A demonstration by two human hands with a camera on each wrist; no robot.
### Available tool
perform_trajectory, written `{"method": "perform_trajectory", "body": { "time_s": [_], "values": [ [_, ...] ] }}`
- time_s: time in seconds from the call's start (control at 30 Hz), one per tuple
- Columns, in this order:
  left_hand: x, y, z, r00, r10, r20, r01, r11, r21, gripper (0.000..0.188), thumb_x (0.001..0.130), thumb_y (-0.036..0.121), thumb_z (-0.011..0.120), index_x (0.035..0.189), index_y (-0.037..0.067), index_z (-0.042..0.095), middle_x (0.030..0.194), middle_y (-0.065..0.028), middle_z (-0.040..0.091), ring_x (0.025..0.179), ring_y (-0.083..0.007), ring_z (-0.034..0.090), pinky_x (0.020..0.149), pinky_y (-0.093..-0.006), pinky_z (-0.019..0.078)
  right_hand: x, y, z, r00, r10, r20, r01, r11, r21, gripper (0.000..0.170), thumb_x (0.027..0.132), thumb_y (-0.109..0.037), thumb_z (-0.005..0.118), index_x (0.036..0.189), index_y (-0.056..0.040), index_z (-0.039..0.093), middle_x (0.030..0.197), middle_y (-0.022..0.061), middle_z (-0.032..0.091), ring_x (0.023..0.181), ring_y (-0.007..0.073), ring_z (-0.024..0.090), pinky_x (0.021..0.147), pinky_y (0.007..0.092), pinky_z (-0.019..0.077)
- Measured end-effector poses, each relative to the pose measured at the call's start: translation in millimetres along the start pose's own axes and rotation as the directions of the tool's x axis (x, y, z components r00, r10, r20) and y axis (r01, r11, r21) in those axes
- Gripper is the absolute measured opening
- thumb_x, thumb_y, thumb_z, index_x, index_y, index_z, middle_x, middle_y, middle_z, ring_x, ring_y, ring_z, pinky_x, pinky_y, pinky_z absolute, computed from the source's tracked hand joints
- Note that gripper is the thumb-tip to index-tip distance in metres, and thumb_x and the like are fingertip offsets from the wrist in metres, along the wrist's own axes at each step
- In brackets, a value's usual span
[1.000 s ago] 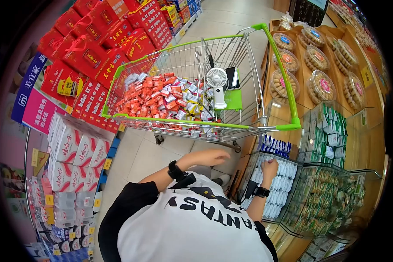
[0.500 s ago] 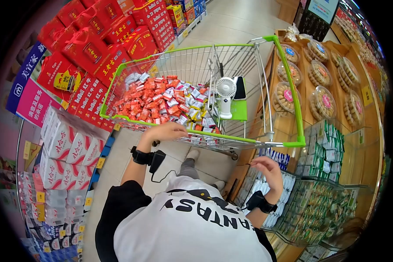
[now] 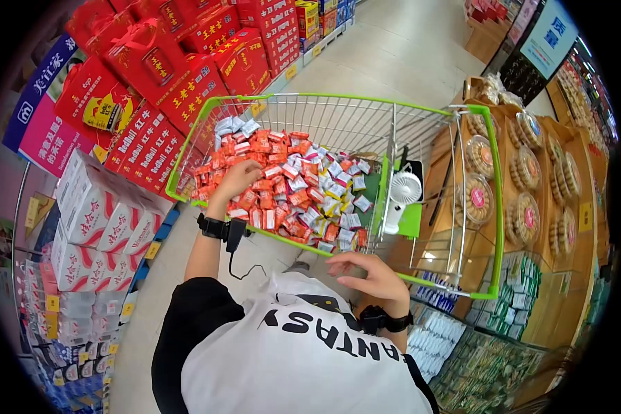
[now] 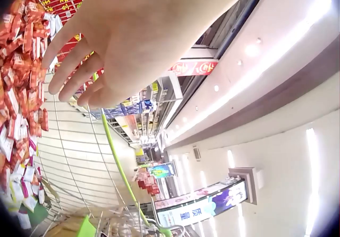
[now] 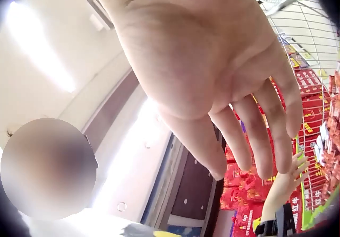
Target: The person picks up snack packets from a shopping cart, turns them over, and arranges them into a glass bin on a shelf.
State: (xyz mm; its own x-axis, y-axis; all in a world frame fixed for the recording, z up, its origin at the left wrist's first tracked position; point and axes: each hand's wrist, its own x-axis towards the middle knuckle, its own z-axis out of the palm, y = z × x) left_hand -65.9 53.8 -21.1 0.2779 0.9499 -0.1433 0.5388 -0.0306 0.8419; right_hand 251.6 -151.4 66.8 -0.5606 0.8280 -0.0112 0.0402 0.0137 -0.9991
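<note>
The left hand (image 3: 238, 179) is moving from the near edge of the shopping cart (image 3: 499, 228) in over its left part, while the right hand (image 3: 372, 276) is moving from beside the wooden display shelf (image 3: 574, 269) to the cart's near edge. The cart is now showing lower and closer in the head view.

The wrapped packets (image 3: 277, 190) are lying in a heap in the cart, reaching from its left end to past the middle: mostly orange-red ones toward the left, silvery-white and yellow ones toward the right, and a few white ones in the far left corner. The left hand is hovering just above the orange-red ones, its grip open and holding nothing, its fingers loosely bent. The right hand's grip is also open and holding nothing, palm showing in its wrist view and fingers slightly bent; whether it is touching the rim is hard to tell.

A white handheld fan (image 3: 405, 188) is resting right of the heap, beside a green panel (image 3: 410, 219). Red boxes (image 3: 199, 90) are standing stacked beyond the cart's left end, and round tubs of biscuits (image 3: 523, 219) are sitting on the shelf to the right.
</note>
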Motion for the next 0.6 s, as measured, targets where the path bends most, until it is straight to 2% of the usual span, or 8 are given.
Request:
{"method": "perform_trajectory", "body": {
  "time_s": [0.13, 0.2, 0.23, 0.33, 0.37, 0.47, 0.5, 0.6],
  "values": [
    [42.3, -42.5, -28.7, 0.999, 0.017, -0.033, -0.017, 1.0, 0.005, 0.024, 0.079, 0.016, 0.056, 0.097, 0.0, 0.056, 0.08, -0.0098, 0.059, 0.074, -0.0175, 0.057, 0.067, -0.0299, 0.0451, 48.6, 12.3, -2.4, 0.996, 0.002, -0.089, -0.004, 1.0, -0.02, 0.03, 0.08, -0.004, 0.058, 0.11, -0.0008, 0.054, 0.092, 0.0076, 0.061, 0.085, 0.0144, 0.058, 0.078, 0.0267, 0.0442],
    [59.1, -51.1, -37.5, 0.985, 0.082, -0.15, -0.055, 0.983, 0.173, 0.026, 0.078, 0.017, 0.057, 0.097, -0.001, 0.056, 0.079, -0.0117, 0.06, 0.075, -0.021, 0.058, 0.068, -0.0317, 0.0455, 68.2, 20.3, -3.8, 0.99, 0.035, -0.133, -0.036, 0.999, -0.008, 0.027, 0.081, -0.005, 0.057, 0.108, -0.0013, 0.054, 0.091, 0.0069, 0.062, 0.084, 0.0135, 0.058, 0.076, 0.0261, 0.0446],
    [71.7, -61.9, -40.5, 0.983, 0.057, -0.173, -0.02, 0.978, 0.207, 0.03, 0.075, 0.017, 0.059, 0.1, 0.001, 0.055, 0.085, -0.0155, 0.059, 0.081, -0.0279, 0.057, 0.072, -0.0356, 0.0455, 76.0, 26.7, -5.1, 0.98, 0.077, -0.186, -0.079, 0.997, -0.006, 0.026, 0.082, -0.007, 0.056, 0.108, -0.0023, 0.055, 0.09, 0.0062, 0.062, 0.082, 0.0123, 0.057, 0.073, 0.0252, 0.0441],
    [102.8, -81.3, -45.0, 0.942, 0.129, -0.308, -0.004, 0.927, 0.375, 0.035, 0.074, 0.017, 0.06, 0.105, 0.004, 0.053, 0.094, -0.019, 0.055, 0.087, -0.0334, 0.055, 0.076, -0.0393, 0.0447, 94.6, 33.3, -7.8, 0.948, 0.163, -0.274, -0.159, 0.987, 0.035, 0.023, 0.084, -0.01, 0.055, 0.105, -0.0029, 0.055, 0.087, 0.0044, 0.061, 0.076, 0.0094, 0.055, 0.069, 0.0232, 0.0428],
    [119.7, -95.4, -48.9, 0.953, 0.091, -0.29, 0.037, 0.913, 0.406, 0.042, 0.072, 0.016, 0.061, 0.112, 0.008, 0.051, 0.106, -0.0206, 0.048, 0.093, -0.0374, 0.05, 0.079, -0.0422, 0.0433, 100.4, 34.0, -9.7, 0.943, 0.184, -0.277, -0.184, 0.983, 0.026, 0.023, 0.084, -0.01, 0.055, 0.106, -0.0024, 0.055, 0.087, 0.0042, 0.061, 0.077, 0.01, 0.056, 0.069, 0.0235, 0.0434],
    [147.5, -102.7, -44.8, 0.924, 0.074, -0.374, 0.139, 0.849, 0.51, 0.046, 0.071, 0.014, 0.061, 0.115, 0.011, 0.049, 0.111, -0.0176, 0.044, 0.103, -0.0358, 0.043, 0.085, -0.0419, 0.0406, 114.5, 39.6, -11.8, 0.923, 0.239, -0.302, -0.237, 0.971, 0.043, 0.022, 0.085, -0.01, 0.055, 0.105, -0.0016, 0.056, 0.087, 0.0035, 0.061, 0.077, 0.0101, 0.057, 0.068, 0.0234, 0.0435],
    [157.6, -109.9, -43.2, 0.928, 0.07, -0.365, 0.141, 0.842, 0.52, 0.049, 0.068, 0.014, 0.063, 0.116, 0.015, 0.049, 0.119, -0.0193, 0.036, 0.106, -0.0399, 0.038, 0.085, -0.0441, 0.0411, 118.2, 41.9, -11.9, 0.912, 0.261, -0.317, -0.253, 0.965, 0.068, 0.022, 0.085, -0.01, 0.055, 0.105, -0.0014, 0.056, 0.087, 0.0031, 0.061, 0.076, 0.0095, 0.057, 0.068, 0.023, 0.0432],
    [185.0, -129.4, -36.2, 0.938, 0.067, -0.339, 0.156, 0.793, 0.589, 0.052, 0.068, 0.013, 0.062, 0.118, 0.015, 0.048, 0.124, -0.0192, 0.033, 0.108, -0.0384, 0.037, 0.083, -0.047, 0.0417, 126.7, 45.4, -12.3, 0.875, 0.316, -0.368, -0.307, 0.948, 0.086, 0.022, 0.085, -0.011, 0.056, 0.104, -0.001, 0.057, 0.086, 0.003, 0.061, 0.077, 0.0091, 0.056, 0.068, 0.0228, 0.0428]
  ]
}}
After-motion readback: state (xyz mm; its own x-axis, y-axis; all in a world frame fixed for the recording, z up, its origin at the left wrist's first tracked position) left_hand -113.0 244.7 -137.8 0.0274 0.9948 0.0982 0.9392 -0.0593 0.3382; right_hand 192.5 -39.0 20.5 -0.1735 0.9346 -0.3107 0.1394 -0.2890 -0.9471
